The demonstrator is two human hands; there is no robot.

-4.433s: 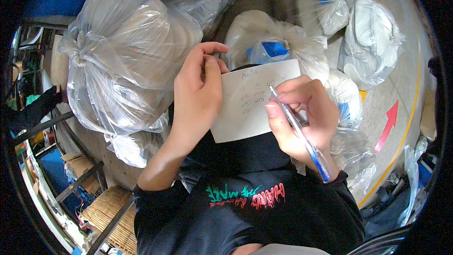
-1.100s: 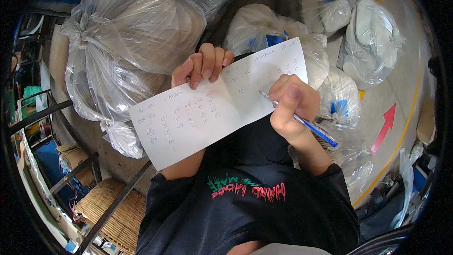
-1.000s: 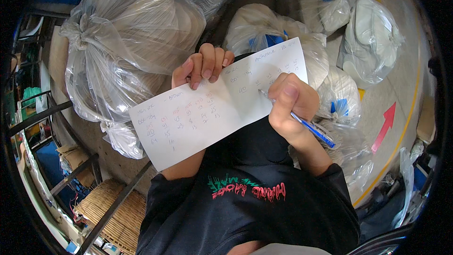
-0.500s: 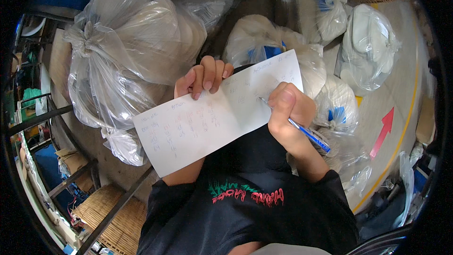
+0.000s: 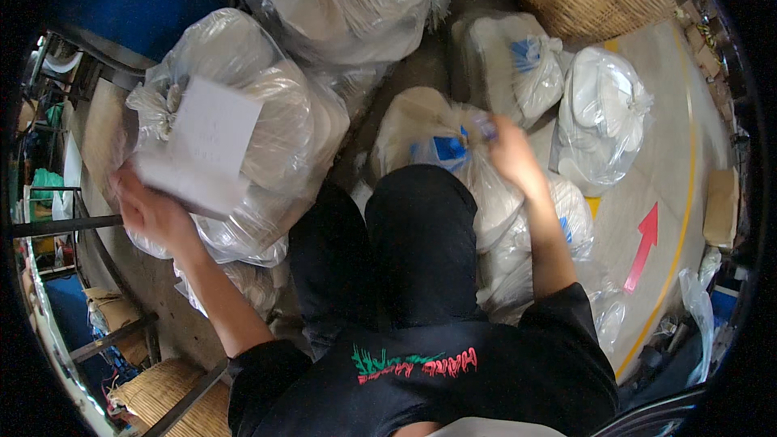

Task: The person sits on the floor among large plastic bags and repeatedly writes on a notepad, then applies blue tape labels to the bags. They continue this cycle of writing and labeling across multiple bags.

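While bent above the floor [image 5: 672, 137], held a folded white paper [image 5: 206, 142] in the left hand [image 5: 154, 206], toward the floor's left edge and over a large clear plastic bag [image 5: 291, 113]. Appeared to pinch the paper's lower left border, with fingers clamped there (too blurred for a surer reading of the grip). Held the right hand [image 5: 510, 154] at the gathered neck of a smaller bag [image 5: 413, 121], near the floor's middle and just beside a blue patch [image 5: 450, 148]. Bent the fingers toward something blurred; could not tell whether clamped on plastic or on another object, or merely drawn together. Required, in judgement, a firm but shallow hold at the paper's margin, so as to leave the marked side uncovered and free of creases. Asked likewise for a grasp on the thicker gathered plastic rather than the thin side film, to limit tearing, and for keeping the paper clear of the knot [image 5: 172, 99] just beside it. Included, toward the floor's far right corner, a wicker basket [image 5: 575, 0] and, near the right edge, a red arrow [image 5: 643, 247].
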